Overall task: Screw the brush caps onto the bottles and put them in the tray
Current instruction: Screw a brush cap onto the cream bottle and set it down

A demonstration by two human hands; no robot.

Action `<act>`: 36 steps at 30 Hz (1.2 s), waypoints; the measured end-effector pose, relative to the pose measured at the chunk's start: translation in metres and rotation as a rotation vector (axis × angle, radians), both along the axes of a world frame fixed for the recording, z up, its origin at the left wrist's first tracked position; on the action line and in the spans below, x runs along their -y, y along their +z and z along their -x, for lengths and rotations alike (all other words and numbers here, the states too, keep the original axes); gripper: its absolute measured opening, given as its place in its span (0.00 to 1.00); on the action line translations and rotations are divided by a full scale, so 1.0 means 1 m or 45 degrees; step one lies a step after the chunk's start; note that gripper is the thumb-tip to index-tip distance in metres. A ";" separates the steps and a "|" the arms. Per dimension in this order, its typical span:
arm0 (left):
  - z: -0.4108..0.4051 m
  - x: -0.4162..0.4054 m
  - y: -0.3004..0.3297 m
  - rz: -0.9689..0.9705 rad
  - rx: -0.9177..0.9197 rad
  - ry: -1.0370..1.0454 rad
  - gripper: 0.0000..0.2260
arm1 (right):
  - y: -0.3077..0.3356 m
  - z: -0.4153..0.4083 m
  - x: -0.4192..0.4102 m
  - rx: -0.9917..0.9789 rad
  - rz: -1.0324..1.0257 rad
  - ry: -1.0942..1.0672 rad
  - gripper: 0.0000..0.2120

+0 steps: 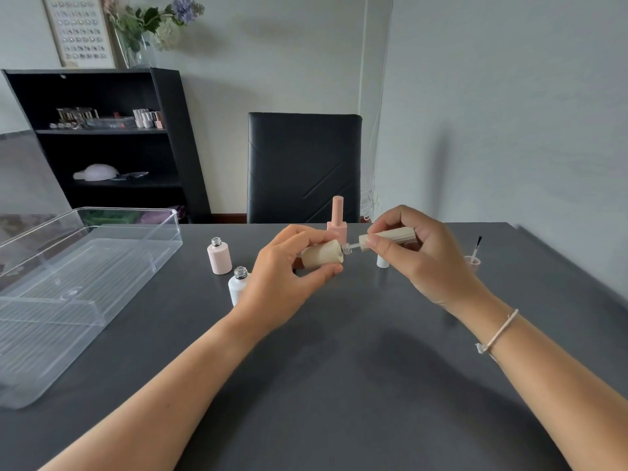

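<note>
My left hand (289, 270) grips a beige bottle (321, 254) tilted sideways above the table, neck pointing right. My right hand (414, 253) pinches a beige ribbed brush cap (390, 236), whose clear stem reaches into the bottle's neck; cap and bottle are still apart. A pale pink open bottle (219, 256) and a white open bottle (238, 283) stand left of my left hand. A capped pink bottle (337, 217) stands behind my hands. A white cap (382, 261) shows under my right hand. A pink cap with its black brush up (473, 258) stands to the right. The clear plastic tray (102, 263) lies at the left.
The dark grey table (339, 368) spreads below my arms. A black chair (304, 164) stands behind the far edge. A black shelf unit (102, 141) with small items stands at the back left, a vase of flowers (142, 32) on top.
</note>
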State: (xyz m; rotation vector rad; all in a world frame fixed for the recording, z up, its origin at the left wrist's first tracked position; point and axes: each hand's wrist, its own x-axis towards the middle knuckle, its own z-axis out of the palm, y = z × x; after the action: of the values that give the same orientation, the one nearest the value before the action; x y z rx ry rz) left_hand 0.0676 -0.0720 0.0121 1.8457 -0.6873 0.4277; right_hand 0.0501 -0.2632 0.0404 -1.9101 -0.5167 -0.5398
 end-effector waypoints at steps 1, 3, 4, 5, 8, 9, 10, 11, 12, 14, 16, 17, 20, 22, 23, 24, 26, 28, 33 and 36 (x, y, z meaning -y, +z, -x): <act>0.000 0.001 0.000 -0.007 -0.004 -0.007 0.14 | -0.001 0.000 0.000 -0.001 0.037 0.000 0.04; 0.001 0.001 -0.001 -0.012 -0.013 -0.021 0.14 | -0.001 0.001 -0.001 0.007 0.100 0.024 0.02; 0.001 0.001 -0.001 -0.013 -0.016 -0.027 0.14 | -0.002 0.001 -0.001 0.013 0.121 0.045 0.02; 0.001 0.001 -0.002 -0.015 -0.019 -0.032 0.14 | -0.002 0.002 -0.002 0.020 0.140 0.066 0.03; 0.001 0.001 -0.002 -0.033 -0.021 -0.036 0.15 | -0.004 0.002 -0.003 0.030 0.181 0.103 0.03; 0.002 0.001 -0.002 -0.038 -0.017 -0.033 0.15 | -0.004 0.002 -0.003 0.033 0.190 0.102 0.03; 0.002 0.001 -0.002 -0.038 -0.014 -0.030 0.15 | -0.005 0.002 -0.003 0.033 0.195 0.097 0.02; 0.002 0.001 -0.002 -0.034 -0.012 -0.025 0.15 | -0.006 0.001 -0.003 0.031 0.200 0.087 0.01; 0.002 0.001 -0.002 -0.029 -0.012 -0.020 0.15 | -0.007 0.001 -0.002 0.029 0.207 0.069 0.00; 0.002 0.002 -0.003 -0.023 -0.018 -0.012 0.15 | -0.008 0.000 -0.002 0.046 0.236 0.002 0.04; 0.003 0.002 -0.003 -0.030 -0.016 -0.009 0.15 | -0.008 0.000 -0.002 0.064 0.271 -0.083 0.10; 0.003 0.002 -0.003 -0.037 -0.013 -0.009 0.15 | -0.008 -0.001 -0.002 0.073 0.287 -0.124 0.16; 0.005 0.003 -0.003 -0.045 -0.007 -0.011 0.15 | -0.008 -0.002 -0.003 0.053 0.310 -0.211 0.30; 0.005 0.003 -0.003 -0.044 0.000 -0.008 0.15 | -0.008 -0.001 -0.001 0.004 0.312 -0.192 0.27; 0.006 0.003 -0.002 -0.042 0.003 -0.006 0.15 | -0.008 0.000 0.000 -0.034 0.292 -0.149 0.23; 0.006 0.003 -0.002 -0.039 0.007 -0.004 0.15 | -0.008 0.001 0.000 -0.085 0.253 -0.086 0.17; 0.006 0.003 -0.001 -0.037 0.011 -0.001 0.15 | -0.008 0.002 0.000 -0.158 0.173 0.042 0.07; 0.006 0.003 -0.001 -0.035 0.012 0.004 0.15 | -0.009 0.001 0.000 -0.142 0.176 0.073 0.05; 0.006 0.002 -0.001 -0.039 0.015 0.011 0.14 | -0.008 0.001 0.001 -0.066 0.213 -0.019 0.16; 0.006 0.002 -0.001 -0.056 0.015 0.007 0.14 | -0.007 0.001 -0.001 -0.057 0.207 -0.147 0.30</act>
State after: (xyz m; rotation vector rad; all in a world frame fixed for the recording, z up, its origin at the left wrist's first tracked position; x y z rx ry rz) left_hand 0.0613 -0.0745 0.0106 1.8881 -0.7052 0.4306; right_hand 0.0493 -0.2623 0.0332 -2.1119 -0.4346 -0.5420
